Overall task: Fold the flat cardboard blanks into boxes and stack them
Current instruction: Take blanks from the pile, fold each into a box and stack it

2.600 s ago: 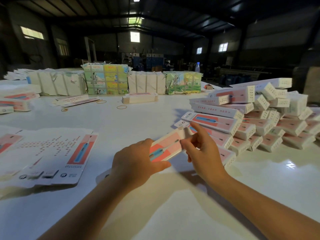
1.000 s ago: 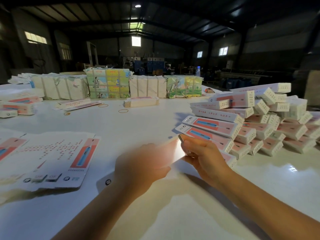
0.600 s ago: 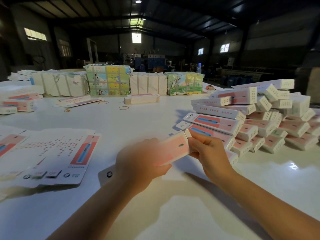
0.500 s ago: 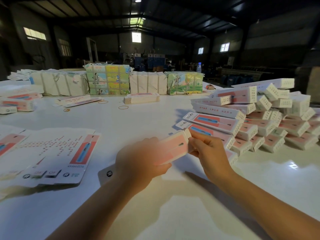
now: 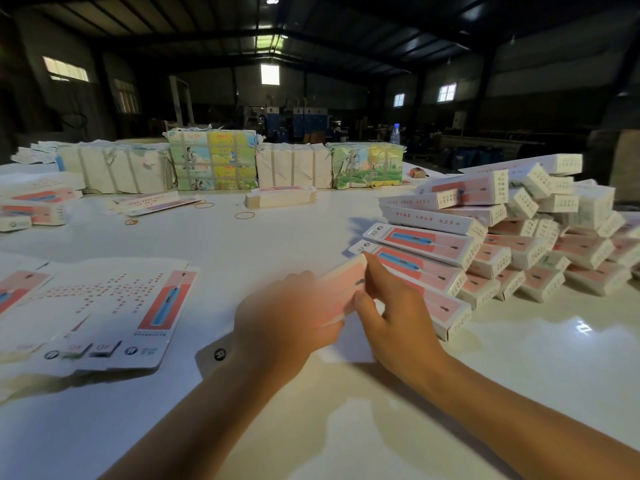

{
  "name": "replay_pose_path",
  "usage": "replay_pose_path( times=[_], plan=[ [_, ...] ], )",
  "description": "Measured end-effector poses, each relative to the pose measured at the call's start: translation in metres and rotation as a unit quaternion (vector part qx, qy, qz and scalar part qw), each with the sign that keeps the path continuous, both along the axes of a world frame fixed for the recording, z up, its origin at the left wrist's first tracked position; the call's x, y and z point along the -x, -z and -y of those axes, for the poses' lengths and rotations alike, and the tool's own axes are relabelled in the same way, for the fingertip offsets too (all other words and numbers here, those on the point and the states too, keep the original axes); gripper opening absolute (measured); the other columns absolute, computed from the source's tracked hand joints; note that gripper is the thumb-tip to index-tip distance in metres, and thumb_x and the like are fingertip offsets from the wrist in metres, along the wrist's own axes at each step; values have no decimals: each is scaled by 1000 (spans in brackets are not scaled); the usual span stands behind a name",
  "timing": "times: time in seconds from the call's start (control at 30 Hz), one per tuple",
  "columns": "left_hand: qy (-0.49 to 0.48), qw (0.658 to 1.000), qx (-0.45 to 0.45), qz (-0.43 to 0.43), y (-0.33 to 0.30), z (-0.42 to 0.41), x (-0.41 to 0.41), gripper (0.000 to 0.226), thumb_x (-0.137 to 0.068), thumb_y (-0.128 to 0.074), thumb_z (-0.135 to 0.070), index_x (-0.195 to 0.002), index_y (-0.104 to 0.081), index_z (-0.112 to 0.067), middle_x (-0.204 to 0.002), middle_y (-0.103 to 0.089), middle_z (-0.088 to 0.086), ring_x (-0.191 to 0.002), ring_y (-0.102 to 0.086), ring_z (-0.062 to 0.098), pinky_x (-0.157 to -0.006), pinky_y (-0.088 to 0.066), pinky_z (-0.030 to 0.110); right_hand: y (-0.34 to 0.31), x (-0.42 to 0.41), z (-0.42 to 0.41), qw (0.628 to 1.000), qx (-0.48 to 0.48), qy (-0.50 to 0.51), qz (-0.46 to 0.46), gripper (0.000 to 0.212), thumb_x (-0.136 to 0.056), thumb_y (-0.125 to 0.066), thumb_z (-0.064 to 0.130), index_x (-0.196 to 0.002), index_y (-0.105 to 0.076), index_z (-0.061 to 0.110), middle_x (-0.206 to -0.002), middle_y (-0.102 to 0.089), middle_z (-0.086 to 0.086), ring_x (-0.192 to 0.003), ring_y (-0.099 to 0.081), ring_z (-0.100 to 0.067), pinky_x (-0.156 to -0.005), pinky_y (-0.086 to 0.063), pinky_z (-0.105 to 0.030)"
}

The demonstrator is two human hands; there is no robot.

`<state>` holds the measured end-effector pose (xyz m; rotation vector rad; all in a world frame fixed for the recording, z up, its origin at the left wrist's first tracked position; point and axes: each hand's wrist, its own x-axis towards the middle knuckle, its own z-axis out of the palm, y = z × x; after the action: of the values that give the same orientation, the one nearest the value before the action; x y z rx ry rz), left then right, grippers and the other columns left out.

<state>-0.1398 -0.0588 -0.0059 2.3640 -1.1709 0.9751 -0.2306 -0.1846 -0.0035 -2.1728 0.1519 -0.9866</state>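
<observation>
I hold a long pink-and-white box [image 5: 343, 289] low over the white table [image 5: 277, 237], just in front of me. My left hand [image 5: 284, 327] grips its near part, and the box's tail end with a round logo sticks out below my wrist. My right hand [image 5: 391, 317] pinches the far end of the box with thumb and fingers. A big stack of folded boxes [image 5: 502, 244] rises to the right, its nearest boxes right behind my right hand. A pile of flat printed blanks [image 5: 104, 313] lies to the left.
Strapped bundles of blanks [image 5: 214, 161] line the table's far side, with a small stack of flat blanks [image 5: 280, 197] in front. Rubber bands [image 5: 244, 215] lie scattered mid-table. More boxes [image 5: 34, 206] sit at far left. A water bottle [image 5: 394, 134] stands behind.
The open end flap seen at first has been closed. My right hand shifted from pushing the flap to pinching the box's far end; my left hand keeps its grip and is blurred.
</observation>
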Motion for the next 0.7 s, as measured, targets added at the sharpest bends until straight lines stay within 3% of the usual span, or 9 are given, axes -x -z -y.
replay_pose_path(
  times=[0.17, 0.23, 0.3, 0.33, 0.4, 0.47, 0.53, 0.57, 0.7],
  plan=[
    [30, 999, 0, -23, -3, -6, -6, 55, -65, -66, -56, -95, -64, -11, -79, -66, 1, -63, -63, 21, -53, -54, 32, 4, 0, 3, 999, 11, -31, -19, 18, -90, -55, 10, -104, -52, 21, -94, -64, 3, -92, -60, -14, -81, -52, -32],
    [53, 998, -15, -13, -3, -9, -12, 54, -61, -79, -52, -90, -65, -9, -73, -67, 3, -56, -62, 22, -47, -53, 30, 7, -1, 4, 998, 4, -53, -46, 24, -89, -57, 11, -109, -51, 22, -99, -62, 7, -95, -57, -8, -84, -51, -27],
    [46, 997, -39, -42, -7, -14, -17, 57, -67, -73, -58, -103, -61, -15, -89, -69, -1, -69, -65, 18, -57, -52, 25, 9, -4, 11, 994, 4, -82, -66, 40, -86, -58, 9, -119, -47, 27, -107, -58, 17, -103, -53, 0, -87, -45, -16],
    [34, 996, -50, -63, -7, -16, -21, 60, -72, -63, -64, -114, -54, -22, -102, -65, -7, -82, -64, 14, -65, -49, 21, 10, -4, 14, 993, 16, -90, -73, 57, -83, -59, 9, -131, -40, 33, -120, -51, 24, -112, -46, 7, -92, -39, -11],
    [20, 992, -84, -88, -5, -18, -26, 62, -75, -52, -71, -122, -41, -33, -115, -58, -14, -95, -59, 8, -71, -40, 15, 10, -5, 21, 988, 94, -93, -80, 86, -79, -58, 17, -144, -9, 43, -147, -18, 29, -130, -16, 20, -97, -21, 2],
    [34, 987, -109, -110, -3, -18, -30, 62, -75, -53, -71, -124, -38, -36, -118, -57, -16, -97, -58, 6, -73, -37, 14, 6, -6, 25, 966, 234, -86, -72, 88, -78, -59, 22, -146, -6, 37, -156, -3, 16, -138, -7, 8, -102, -18, -1],
    [44, 980, -135, -138, -3, -19, -29, 68, -73, -54, -72, -128, -36, -36, -124, -54, -17, -101, -56, 5, -81, -39, 15, 6, -7, 29, 928, 361, -75, -57, 73, -80, -67, 21, -145, -33, 18, -151, -33, -3, -134, -34, -18, -107, -35, -26],
    [40, 977, -152, -142, -4, -20, -27, 73, -73, -54, -72, -132, -34, -35, -127, -52, -16, -105, -55, 5, -86, -39, 17, 7, -7, 30, 913, 400, -66, -49, 65, -81, -70, 23, -139, -44, 11, -139, -48, -9, -124, -45, -25, -101, -42, -35],
    [68, 993, -77, 61, -5, -18, -26, 76, -74, -55, -65, -134, -40, -20, -127, -58, 6, -106, -60, 30, -87, -46, 48, -1, -9, 43, 898, 436, 9, -49, 55, -82, -68, 19, -132, -52, 2, -119, -60, -16, -104, -56, -35, -86, -49, -45]
  ],
)
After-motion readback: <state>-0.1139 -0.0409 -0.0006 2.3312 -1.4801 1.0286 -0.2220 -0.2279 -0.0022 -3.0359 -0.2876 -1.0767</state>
